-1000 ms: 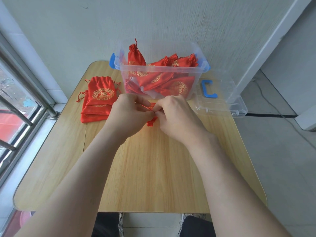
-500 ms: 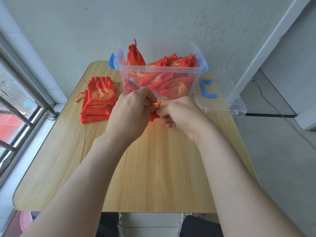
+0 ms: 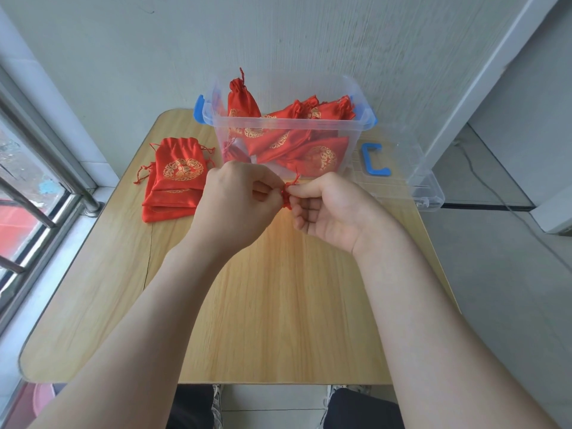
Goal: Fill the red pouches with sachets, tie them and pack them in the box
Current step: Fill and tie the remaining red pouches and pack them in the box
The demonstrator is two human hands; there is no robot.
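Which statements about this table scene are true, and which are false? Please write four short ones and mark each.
1. The left hand and the right hand both pinch a red cord. True.
2. The clear box is empty. False: it holds several filled pouches.
3. A stack of flat red pouches lies on the table, left of the box. True.
4. The lid is closed on the box. False: it lies on the table, right of the box.
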